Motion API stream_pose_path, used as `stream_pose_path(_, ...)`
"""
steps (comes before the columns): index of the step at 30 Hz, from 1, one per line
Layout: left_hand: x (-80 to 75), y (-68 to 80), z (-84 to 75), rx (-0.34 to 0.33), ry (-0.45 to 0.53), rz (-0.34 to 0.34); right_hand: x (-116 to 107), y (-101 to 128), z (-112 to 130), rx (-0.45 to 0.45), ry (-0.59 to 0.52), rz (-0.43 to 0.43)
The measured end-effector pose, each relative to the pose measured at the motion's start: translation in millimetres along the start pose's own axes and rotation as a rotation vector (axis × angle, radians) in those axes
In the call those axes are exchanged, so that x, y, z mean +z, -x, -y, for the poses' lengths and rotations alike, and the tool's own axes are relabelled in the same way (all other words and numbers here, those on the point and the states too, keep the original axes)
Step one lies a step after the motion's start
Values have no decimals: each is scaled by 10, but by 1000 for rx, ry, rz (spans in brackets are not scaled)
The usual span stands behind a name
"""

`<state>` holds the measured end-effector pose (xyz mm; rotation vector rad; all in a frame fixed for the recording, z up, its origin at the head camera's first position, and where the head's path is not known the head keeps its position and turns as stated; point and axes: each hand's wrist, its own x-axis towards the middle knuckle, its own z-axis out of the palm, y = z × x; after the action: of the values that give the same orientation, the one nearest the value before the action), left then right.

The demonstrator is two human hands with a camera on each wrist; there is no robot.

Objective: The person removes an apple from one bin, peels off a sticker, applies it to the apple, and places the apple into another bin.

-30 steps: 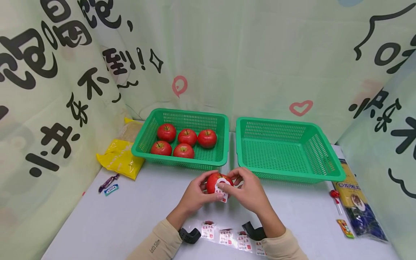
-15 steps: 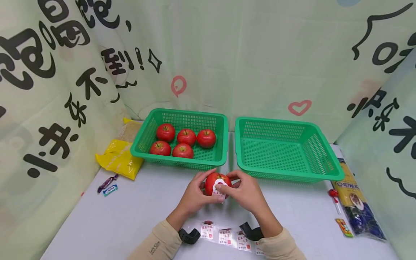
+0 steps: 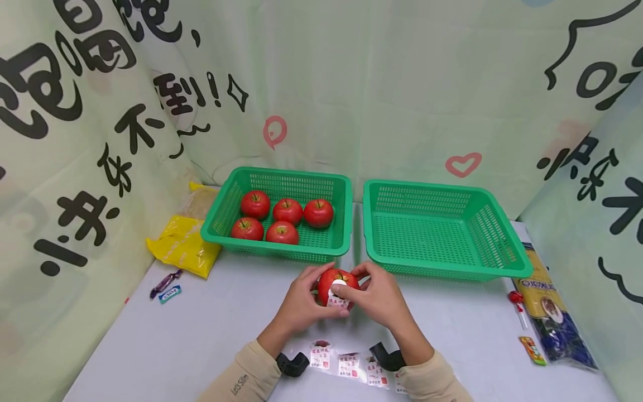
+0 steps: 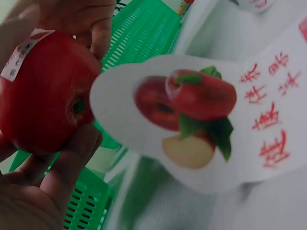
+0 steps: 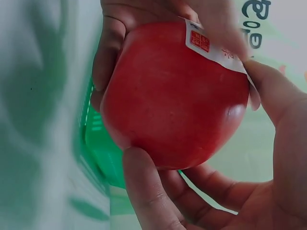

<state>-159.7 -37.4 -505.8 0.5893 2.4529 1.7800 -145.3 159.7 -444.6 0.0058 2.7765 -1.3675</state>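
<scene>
A red apple [image 3: 326, 282] is held between both hands above the table, just in front of the baskets. A white sticker [image 3: 337, 302] with red characters lies on its near side, and in the right wrist view the sticker [image 5: 216, 53] follows the apple's curve with one end lifted off. My left hand [image 3: 300, 301] grips the apple from the left, thumb along the sticker's lower edge. From the right, my right hand [image 3: 380, 297] holds the fruit with its fingers and presses its thumb on the sticker's rounded upper part, which is partly hidden.
A clear strip of several similar stickers [image 3: 349, 365] lies below the wrists. The left green basket [image 3: 346, 223] holds several apples; another green basket [image 3: 422, 237] stands at right. A yellow bag [image 3: 188, 245] and candies [image 3: 168, 285] lie left, a blue-gold packet [image 3: 555, 318] and lollipop [image 3: 516, 298] right.
The sticker's lower end has swung left and now sits closer against the apple. My left thumb has slid slightly right and down beneath it. Both hands stay on the apple.
</scene>
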Motion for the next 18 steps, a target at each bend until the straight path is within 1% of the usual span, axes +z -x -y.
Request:
stream_pose_path(4, -7, -3, 8, 1, -1, 19, -27, -15, -11, -8, 10, 28)
stream_pose_path(10, -25, -11, 7, -17, 1, 15, -74, -26, -17, -39, 17, 82)
stream_pose_path(16, -31, -13, 9, -66, 108, 31, -131, -35, -43, -51, 12, 90)
stream_pose_path(18, -36, -12, 6, -71, 132, 30, -151, -41, -52, -63, 21, 97)
